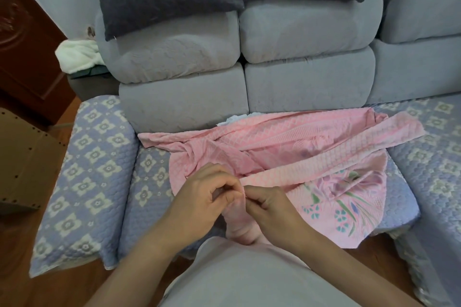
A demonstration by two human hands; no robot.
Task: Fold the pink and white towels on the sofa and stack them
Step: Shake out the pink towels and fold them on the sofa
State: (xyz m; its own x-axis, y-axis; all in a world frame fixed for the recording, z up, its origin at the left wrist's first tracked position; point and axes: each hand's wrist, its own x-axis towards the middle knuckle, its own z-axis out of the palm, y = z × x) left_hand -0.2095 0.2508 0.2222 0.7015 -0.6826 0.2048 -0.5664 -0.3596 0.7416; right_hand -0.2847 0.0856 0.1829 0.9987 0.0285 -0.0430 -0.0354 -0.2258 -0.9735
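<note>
The pink towel lies crumpled on the near sofa seat, over the white towel. Your left hand and right hand pinch 1 edge together. I think you are finding corners; next, draw the hands apart.

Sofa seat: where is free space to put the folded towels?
Free: patterned seat cover between the padded armrest and the pink towel; also the seat right of the towel. Crowded: the middle, where both hands, left and right, pinch the towel's edge.
</note>
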